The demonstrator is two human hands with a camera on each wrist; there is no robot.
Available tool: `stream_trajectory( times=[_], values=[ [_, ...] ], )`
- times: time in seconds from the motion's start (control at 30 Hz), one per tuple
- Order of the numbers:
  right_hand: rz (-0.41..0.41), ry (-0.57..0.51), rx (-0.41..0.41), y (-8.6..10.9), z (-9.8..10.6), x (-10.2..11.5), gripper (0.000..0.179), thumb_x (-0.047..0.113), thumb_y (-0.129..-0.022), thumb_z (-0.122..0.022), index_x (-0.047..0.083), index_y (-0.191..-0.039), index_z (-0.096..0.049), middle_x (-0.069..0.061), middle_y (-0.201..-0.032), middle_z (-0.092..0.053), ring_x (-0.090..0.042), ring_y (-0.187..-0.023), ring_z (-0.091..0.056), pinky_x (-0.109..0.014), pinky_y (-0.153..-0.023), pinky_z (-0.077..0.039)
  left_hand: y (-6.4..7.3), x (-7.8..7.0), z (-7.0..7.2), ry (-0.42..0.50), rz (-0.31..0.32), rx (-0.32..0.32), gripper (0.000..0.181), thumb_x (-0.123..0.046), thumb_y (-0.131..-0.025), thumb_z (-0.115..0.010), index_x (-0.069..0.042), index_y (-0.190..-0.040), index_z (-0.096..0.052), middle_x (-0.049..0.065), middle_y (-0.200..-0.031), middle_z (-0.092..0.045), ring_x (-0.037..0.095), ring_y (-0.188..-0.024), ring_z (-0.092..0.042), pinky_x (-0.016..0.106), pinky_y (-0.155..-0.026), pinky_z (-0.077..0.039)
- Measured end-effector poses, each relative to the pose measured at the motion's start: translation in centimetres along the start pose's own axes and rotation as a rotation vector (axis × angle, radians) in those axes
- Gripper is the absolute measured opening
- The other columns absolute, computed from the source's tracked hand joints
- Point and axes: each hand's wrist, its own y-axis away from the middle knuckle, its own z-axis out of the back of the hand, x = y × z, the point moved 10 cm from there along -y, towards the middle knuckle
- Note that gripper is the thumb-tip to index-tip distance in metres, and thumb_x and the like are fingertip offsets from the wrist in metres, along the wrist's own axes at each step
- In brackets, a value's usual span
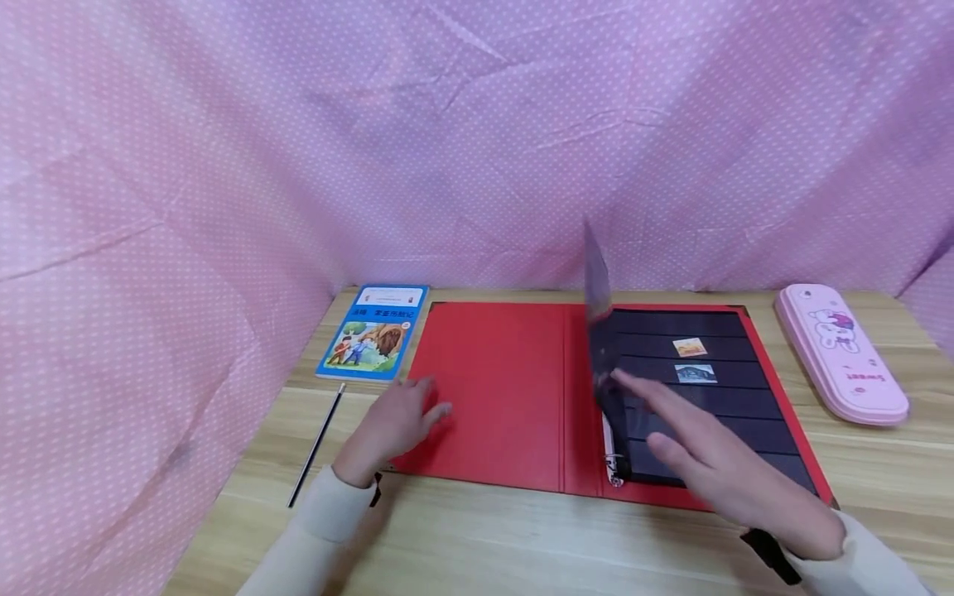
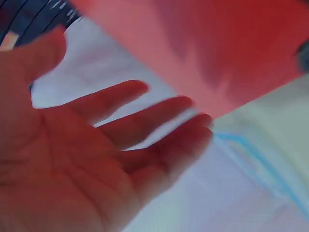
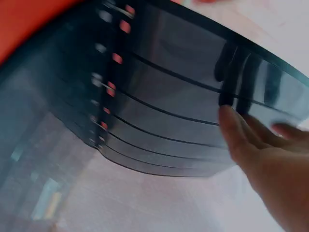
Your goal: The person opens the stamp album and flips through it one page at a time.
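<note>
A red stamp album [image 1: 492,397] lies spread on the table, its bare inside cover on the left. One black pocket page [image 1: 599,331] stands nearly upright at the rings [image 1: 614,463]. My right hand [image 1: 715,455] has its fingers extended beside that page; in the right wrist view the fingertips [image 3: 228,113] meet its dark, strip-lined surface. On the black page lying at the right are an orange stamp [image 1: 690,348] and a bluish stamp [image 1: 696,374]. My left hand [image 1: 395,422] hovers at the cover's left edge, fingers loose and palm bare in the left wrist view.
Left of the album lie a blue picture book [image 1: 376,331] and, nearer me, a slim dark pen or pencil [image 1: 316,447]. A pink pencil case [image 1: 842,356] with a rabbit print sits to the right. A pink dotted cloth [image 1: 477,165] hangs behind the wooden table [image 1: 522,538].
</note>
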Motion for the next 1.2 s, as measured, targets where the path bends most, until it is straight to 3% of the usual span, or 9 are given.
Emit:
stream_trajectory(
  times=[0.17,0.27,0.37,0.57,0.67,0.77,0.9,1.07,1.2],
  values=[
    [-0.089,0.071,0.148,0.2,-3.4,-1.7,0.041,0.027,-0.099,-0.051,0.023,-0.139,-0.049,0.010,-0.147,-0.036,-0.012,-0.132,-0.034,-0.030,-0.101,-0.036,0.2,-1.2,4.0,0.196,-0.062,-0.106,0.064,-0.050,-0.097,-0.043,-0.016,-0.149,-0.030,0.013,-0.149,-0.033,0.037,-0.135,-0.029,0.057,-0.100,-0.034],
    [-0.132,0.095,0.230,0.1,-5.2,-2.4,0.041,0.038,-0.098,-0.050,0.020,-0.134,-0.056,0.010,-0.148,-0.035,-0.016,-0.136,-0.029,-0.042,-0.103,-0.034,0.1,-2.3,4.7,0.205,-0.088,-0.116,0.064,-0.051,-0.096,-0.045,-0.022,-0.150,-0.028,0.010,-0.150,-0.031,0.034,-0.136,-0.026,0.057,-0.100,-0.034],
    [-0.110,0.126,0.296,0.0,-6.7,-2.6,0.040,0.035,-0.099,-0.050,0.013,-0.132,-0.057,0.002,-0.147,-0.038,-0.023,-0.137,-0.027,-0.051,-0.103,-0.031,-0.6,-3.9,2.9,0.129,-0.109,-0.055,0.065,-0.051,-0.093,-0.050,-0.026,-0.150,-0.029,0.013,-0.150,-0.028,0.039,-0.135,-0.026,0.060,-0.100,-0.032],
    [-0.004,0.211,0.348,-0.3,-7.8,-2.3,0.035,0.011,-0.095,-0.056,0.006,-0.130,-0.058,-0.010,-0.144,-0.042,-0.032,-0.135,-0.031,-0.054,-0.100,-0.033,-1.9,-6.4,-3.9,-0.098,-0.123,0.194,0.072,-0.058,-0.088,-0.054,-0.033,-0.150,-0.026,0.020,-0.153,-0.017,0.048,-0.134,-0.020,0.066,-0.100,-0.025],
    [0.029,0.221,0.358,-0.2,-7.8,-2.3,0.040,0.006,-0.091,-0.060,0.008,-0.131,-0.057,-0.009,-0.145,-0.041,-0.032,-0.134,-0.031,-0.054,-0.099,-0.035,-2.1,-6.7,-5.9,-0.189,-0.109,0.242,0.075,-0.057,-0.085,-0.059,-0.033,-0.149,-0.027,0.021,-0.153,-0.017,0.050,-0.134,-0.017,0.067,-0.097,-0.028],
    [0.020,0.185,0.338,-0.2,-7.2,-2.7,0.048,0.003,-0.088,-0.063,0.010,-0.135,-0.053,-0.011,-0.147,-0.037,-0.033,-0.135,-0.030,-0.051,-0.097,-0.039,-2.2,-6.8,-6.8,-0.255,-0.104,0.234,0.079,-0.056,-0.083,-0.062,-0.033,-0.149,-0.027,0.021,-0.153,-0.018,0.050,-0.134,-0.019,0.066,-0.093,-0.034],
    [-0.146,0.157,0.289,-0.1,-5.7,-5.2,0.063,0.014,-0.090,-0.066,0.010,-0.145,-0.037,-0.016,-0.151,-0.027,-0.039,-0.135,-0.025,-0.053,-0.096,-0.039,-2.3,-6.8,-7.0,-0.261,-0.107,0.198,0.080,-0.055,-0.081,-0.066,-0.032,-0.149,-0.030,0.020,-0.152,-0.020,0.049,-0.133,-0.022,0.066,-0.090,-0.037],
    [-0.332,0.111,0.361,0.8,-5.7,-8.5,0.080,0.042,-0.093,-0.056,0.007,-0.152,-0.014,-0.021,-0.152,-0.019,-0.045,-0.135,-0.020,-0.061,-0.099,-0.030,-2.3,-6.8,-6.8,-0.272,-0.116,0.175,0.080,-0.055,-0.080,-0.066,-0.032,-0.148,-0.031,0.020,-0.151,-0.023,0.048,-0.132,-0.024,0.065,-0.090,-0.039],
    [-0.330,0.089,0.376,0.8,-6.0,-8.8,0.082,0.050,-0.094,-0.051,0.008,-0.152,-0.011,-0.022,-0.152,-0.018,-0.046,-0.134,-0.020,-0.062,-0.098,-0.030,-2.3,-6.6,-6.7,-0.269,-0.114,0.171,0.080,-0.053,-0.080,-0.067,-0.032,-0.149,-0.031,0.019,-0.151,-0.024,0.047,-0.132,-0.026,0.064,-0.091,-0.038]
  ],
)
